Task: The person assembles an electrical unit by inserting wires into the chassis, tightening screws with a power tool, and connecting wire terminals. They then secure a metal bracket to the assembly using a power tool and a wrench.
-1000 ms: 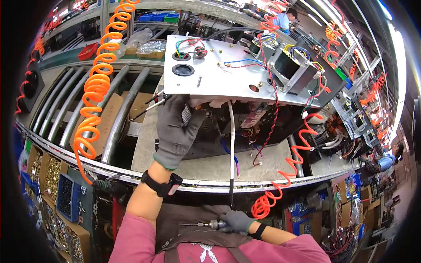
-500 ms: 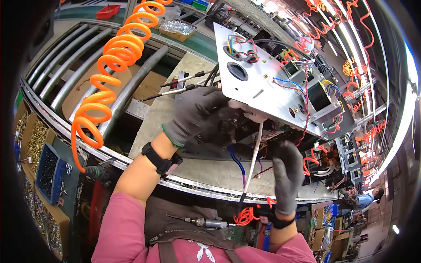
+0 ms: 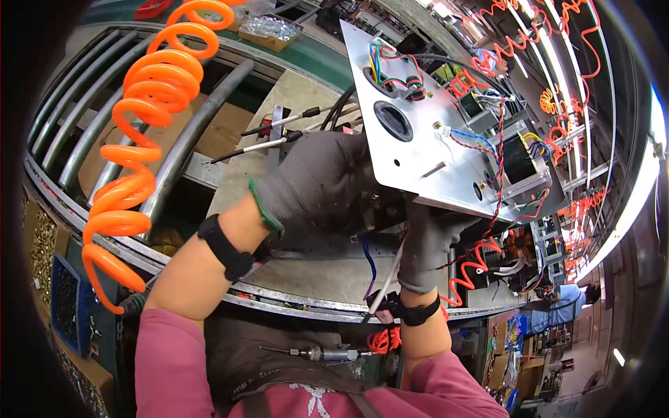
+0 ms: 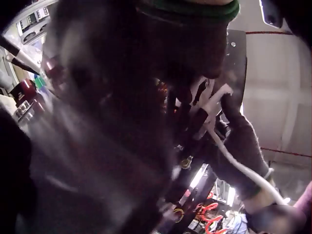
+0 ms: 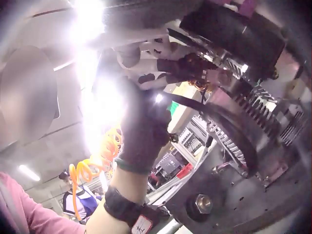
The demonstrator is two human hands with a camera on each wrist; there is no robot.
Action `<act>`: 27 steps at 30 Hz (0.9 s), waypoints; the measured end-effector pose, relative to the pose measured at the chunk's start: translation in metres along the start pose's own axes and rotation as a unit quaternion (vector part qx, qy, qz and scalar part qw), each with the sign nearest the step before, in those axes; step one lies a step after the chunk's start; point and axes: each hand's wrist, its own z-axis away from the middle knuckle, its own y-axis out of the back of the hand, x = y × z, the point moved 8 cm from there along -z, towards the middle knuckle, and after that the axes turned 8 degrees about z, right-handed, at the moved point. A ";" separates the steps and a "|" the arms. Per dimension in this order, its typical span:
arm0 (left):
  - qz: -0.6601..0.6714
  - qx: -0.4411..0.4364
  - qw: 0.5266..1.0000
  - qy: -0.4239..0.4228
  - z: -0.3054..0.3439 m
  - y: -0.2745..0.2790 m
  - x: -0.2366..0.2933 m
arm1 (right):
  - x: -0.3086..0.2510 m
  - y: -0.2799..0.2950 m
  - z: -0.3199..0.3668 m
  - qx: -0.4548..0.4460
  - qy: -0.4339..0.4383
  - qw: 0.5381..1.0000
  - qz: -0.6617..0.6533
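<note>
A silver metal panel [image 3: 432, 139] with wires and a round black grommet [image 3: 394, 121] stands tilted over a dark chassis. The grey-gloved left hand [image 3: 313, 177] reaches under its left edge, fingers hidden in the head view. Under the lower edge is the gloved right hand [image 3: 426, 244], its fingers also covered. In the left wrist view, a white cable [image 4: 243, 168] runs along the right hand [image 4: 241, 148], whose upper end touches a white piece [image 4: 218, 99]. The right wrist view shows the left hand [image 5: 141, 129] dark and backlit beside white pieces; its grip is unclear.
Steel rollers [image 3: 209, 125] and an orange coiled hose [image 3: 164, 87] are at left, above a blue screw bin [image 3: 70, 306]. A power screwdriver [image 3: 324, 354] lies across the apron. Black-and-white cables [image 3: 261, 145] stick out left of the panel. Another person [image 3: 561, 306] is at far right.
The right hand has risen from the lap area and gone under the panel. The panel now appears farther right and more tilted, and the left hand reaches deeper beneath it.
</note>
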 end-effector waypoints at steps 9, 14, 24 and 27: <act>-0.128 -0.006 0.976 -0.174 -0.020 -0.008 -0.004 | -0.014 -0.029 0.015 -0.068 0.343 0.763 0.545; -0.198 -0.015 0.961 -0.194 -0.010 -0.002 0.001 | -0.042 -0.009 0.007 -0.016 0.349 0.916 0.198; -0.038 0.020 0.990 0.131 0.008 0.001 -0.034 | -0.039 -0.035 0.017 -0.087 0.376 0.814 0.434; 0.147 0.197 0.932 0.265 0.038 0.011 0.003 | -0.024 0.036 -0.001 -0.031 0.000 0.984 0.177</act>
